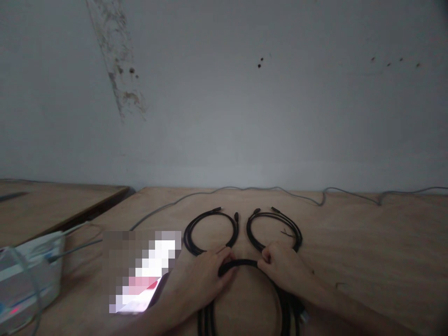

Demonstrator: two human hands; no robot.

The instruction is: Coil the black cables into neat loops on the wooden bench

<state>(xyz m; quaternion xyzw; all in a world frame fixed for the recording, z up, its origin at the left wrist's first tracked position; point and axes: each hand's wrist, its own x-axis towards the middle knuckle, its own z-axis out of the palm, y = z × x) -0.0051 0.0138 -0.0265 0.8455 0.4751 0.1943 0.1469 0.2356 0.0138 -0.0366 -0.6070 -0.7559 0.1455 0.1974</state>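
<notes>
Both my hands grip the top of a coiled black cable [245,262] near the table's front edge. My left hand [210,275] pinches its upper left side; my right hand [280,268] closes around the upper right. The lower part of this coil runs out of the bottom of the view. Just beyond my left hand lies a second coiled black cable [189,233], its two connector ends at the top. Beyond my right hand rests a third coiled black cable [297,228], also with its ends at the far side. A small dark tie [287,233] lies inside that ring.
A lit, partly pixelated screen [140,298] lies left of my left arm. At the far left stands a white box [31,280] with cords. A thin grey cord [157,211] crosses the wooden table [385,252] to the pale wall [224,116]. A gap separates another table [52,205].
</notes>
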